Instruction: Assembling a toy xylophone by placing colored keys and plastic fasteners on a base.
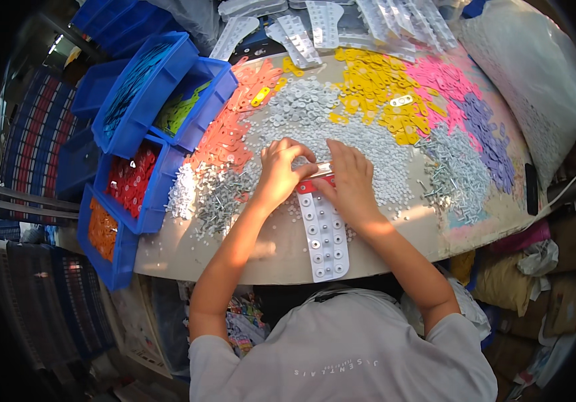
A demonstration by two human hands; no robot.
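Observation:
At the middle of the table, my left hand pinches the left end of a small, shiny, pale flat piece between thumb and fingertips. My right hand closes on the piece's other end, and its thumb lies by a red strip. The kind of the pale piece does not show. Below both hands, a white plastic tray strip points toward me, carrying rows of round discs and small studs. The red strip rests across its far end. My fingers partly cover both strips.
Small white discs spread beyond my hands. Screws lie right, more screws left. Flat yellow pieces, pink ones and coral ones form piles. Blue bins stand left; a clear bag sits far right.

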